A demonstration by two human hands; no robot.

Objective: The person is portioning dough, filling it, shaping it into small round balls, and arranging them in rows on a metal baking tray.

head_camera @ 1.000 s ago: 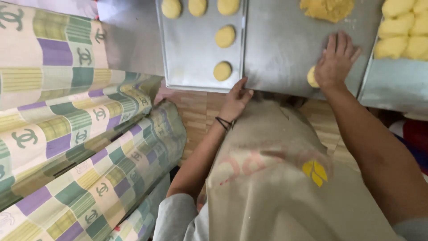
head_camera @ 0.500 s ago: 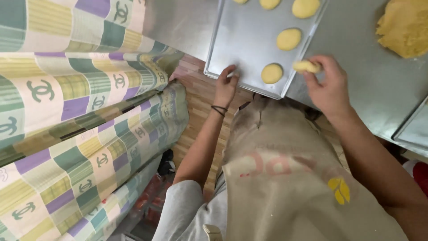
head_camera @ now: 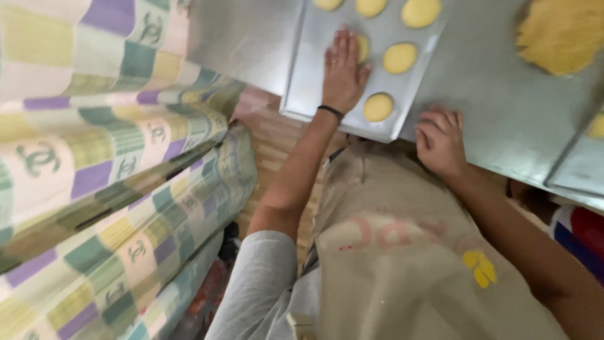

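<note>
Left hand (head_camera: 343, 69) has slid onto the tray (head_camera: 302, 94), flat over a dough round (head_camera: 362, 48); right hand (head_camera: 440, 141) curled, empty.

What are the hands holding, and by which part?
Nothing: the left hand lies flat on a dough round on the tray; the right hand rests on the table.

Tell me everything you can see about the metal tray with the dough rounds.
The tray is a shallow, rimmed sheet of dull grey metal lying flat on the steel table, its near corner at the table edge. Yellow dough rounds sit on it in rows, apart. The left hand presses flat on it, partly covering one round. Its far end is out of view.
</note>
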